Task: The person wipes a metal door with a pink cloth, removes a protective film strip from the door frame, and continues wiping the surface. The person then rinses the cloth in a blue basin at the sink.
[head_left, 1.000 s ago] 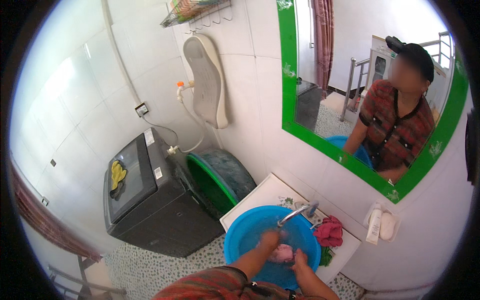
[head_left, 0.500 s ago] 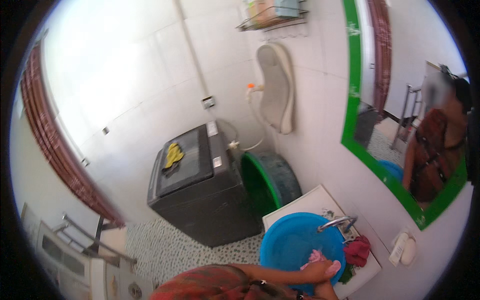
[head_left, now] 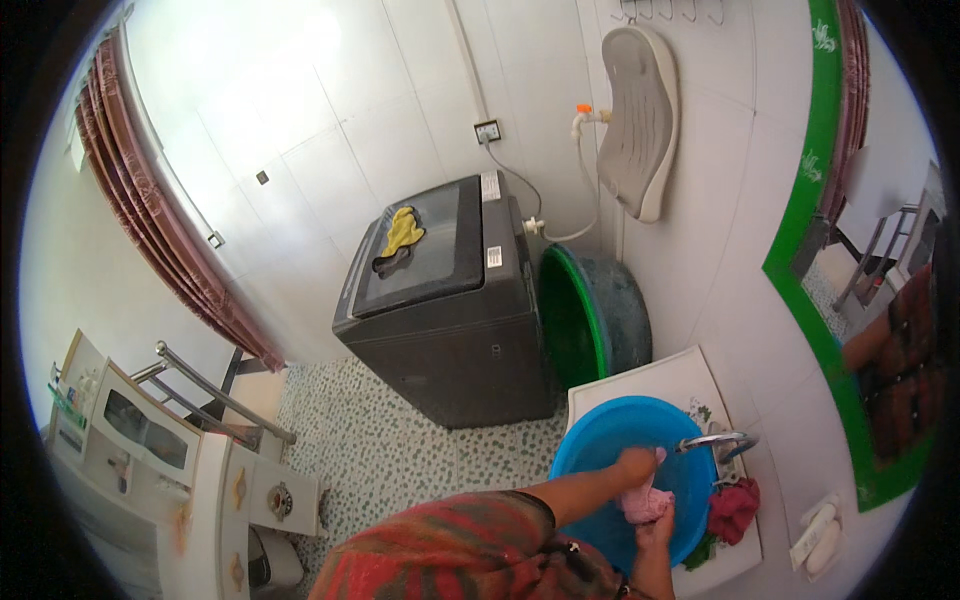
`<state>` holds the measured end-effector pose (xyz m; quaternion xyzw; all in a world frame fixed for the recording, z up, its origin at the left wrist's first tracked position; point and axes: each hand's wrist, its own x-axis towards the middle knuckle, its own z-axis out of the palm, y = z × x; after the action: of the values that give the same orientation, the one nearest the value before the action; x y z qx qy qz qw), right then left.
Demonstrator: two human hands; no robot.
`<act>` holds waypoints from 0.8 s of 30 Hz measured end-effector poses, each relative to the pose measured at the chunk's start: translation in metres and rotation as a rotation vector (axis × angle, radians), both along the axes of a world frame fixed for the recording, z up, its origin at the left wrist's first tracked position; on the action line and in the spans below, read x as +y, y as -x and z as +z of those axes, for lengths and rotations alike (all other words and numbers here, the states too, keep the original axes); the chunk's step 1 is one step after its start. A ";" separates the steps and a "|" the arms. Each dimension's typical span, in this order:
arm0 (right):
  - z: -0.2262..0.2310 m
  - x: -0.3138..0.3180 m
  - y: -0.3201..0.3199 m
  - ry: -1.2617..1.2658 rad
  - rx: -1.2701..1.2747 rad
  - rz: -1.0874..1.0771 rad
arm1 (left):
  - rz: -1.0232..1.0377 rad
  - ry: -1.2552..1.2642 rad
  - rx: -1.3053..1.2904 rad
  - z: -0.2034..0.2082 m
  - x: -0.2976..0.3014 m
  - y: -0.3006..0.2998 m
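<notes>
A small wet pink cloth (head_left: 645,503) is stretched between my two hands over a blue basin (head_left: 577,432). My left hand (head_left: 635,465) is closed on its upper end, near the far side of the basin, and the fingers are a little blurred. Gripping the lower end is my right hand (head_left: 656,528), nearer to me, with fingers bent round the fabric. The cloth looks bunched in the middle. What lies at the bottom of the basin is partly hidden by my arms.
The basin sits in a white washstand (head_left: 685,372) under a chrome tap (head_left: 715,440). Dark red cloth (head_left: 733,510) lies at its right. Beyond stand a green tub (head_left: 605,330) on its side and a dark washing machine (head_left: 450,360) with a yellow glove-like cloth (head_left: 403,232) on top.
My left hand has moved away from my right, and the pink cloth, earlier bunched low in the basin, now spans between them. The view has shifted, so the room appears moved.
</notes>
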<state>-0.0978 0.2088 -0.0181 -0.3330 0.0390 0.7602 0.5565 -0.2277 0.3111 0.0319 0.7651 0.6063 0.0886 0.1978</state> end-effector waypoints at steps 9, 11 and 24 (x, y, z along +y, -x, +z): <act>-0.048 -0.002 -0.021 0.234 -0.114 0.002 | -0.499 -0.166 0.081 -0.045 -0.026 -0.008; -0.037 -0.003 -0.017 0.070 0.025 0.048 | -0.619 -0.180 0.008 -0.062 -0.021 -0.008; 0.034 0.008 -0.010 0.043 0.250 0.125 | -0.222 0.469 -0.407 0.025 -0.060 -0.065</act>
<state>-0.0883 0.2166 0.0162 -0.2491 0.1036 0.8279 0.4917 -0.1627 0.2512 0.0574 0.7267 0.4712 0.0758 0.4941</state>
